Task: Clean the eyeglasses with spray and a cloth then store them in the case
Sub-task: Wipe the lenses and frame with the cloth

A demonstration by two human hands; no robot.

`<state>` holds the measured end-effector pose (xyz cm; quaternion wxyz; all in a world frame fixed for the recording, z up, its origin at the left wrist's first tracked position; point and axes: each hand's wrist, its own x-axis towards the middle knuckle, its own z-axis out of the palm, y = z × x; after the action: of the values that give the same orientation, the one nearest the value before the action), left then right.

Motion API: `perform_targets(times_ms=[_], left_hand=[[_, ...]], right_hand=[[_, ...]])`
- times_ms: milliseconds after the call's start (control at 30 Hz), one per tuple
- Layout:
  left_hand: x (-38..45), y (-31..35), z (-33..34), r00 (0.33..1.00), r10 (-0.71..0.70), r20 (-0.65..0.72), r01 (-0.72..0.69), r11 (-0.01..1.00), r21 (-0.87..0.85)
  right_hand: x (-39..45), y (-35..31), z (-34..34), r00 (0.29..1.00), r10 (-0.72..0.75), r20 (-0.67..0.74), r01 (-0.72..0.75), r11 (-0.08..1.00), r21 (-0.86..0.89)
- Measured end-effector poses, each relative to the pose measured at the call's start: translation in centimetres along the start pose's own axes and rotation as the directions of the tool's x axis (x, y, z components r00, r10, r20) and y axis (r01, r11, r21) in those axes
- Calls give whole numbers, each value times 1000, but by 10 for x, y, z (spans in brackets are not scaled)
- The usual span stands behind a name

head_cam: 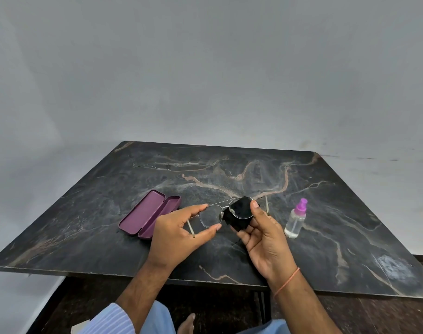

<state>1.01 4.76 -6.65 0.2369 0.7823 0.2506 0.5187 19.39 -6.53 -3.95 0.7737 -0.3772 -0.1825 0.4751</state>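
Note:
Thin metal-framed eyeglasses [211, 216] hang above the middle of the table, temples unfolded toward me. My left hand [179, 235] pinches the rim of the left lens between thumb and fingers. My right hand [263, 239] pinches a black cloth [239, 214] over the right lens, thumb on top. A purple glasses case [149, 216] lies open on the table to the left of my hands. A clear spray bottle [296, 219] with a purple cap stands to the right.
The dark marble table [229, 169] stands against a grey wall. Its near edge runs just below my wrists. My knees and one foot show under the table edge.

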Motion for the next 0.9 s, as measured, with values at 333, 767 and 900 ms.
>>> perform_targets(times_ms=[333,767,900], left_hand=[[1,3,1,1000,5,-3,-5,1000,21],[1,0,3,1000,1,-11,-1,1000,12],[1,0,3,1000,14,3,-14,999,32]], right_hand=[[3,1,-2,998,-39,-48,42,998,57],[5,2,-3,995,-56,-76,59,998,38],[5,1,-5,1000,-10,-13,11,999,40]])
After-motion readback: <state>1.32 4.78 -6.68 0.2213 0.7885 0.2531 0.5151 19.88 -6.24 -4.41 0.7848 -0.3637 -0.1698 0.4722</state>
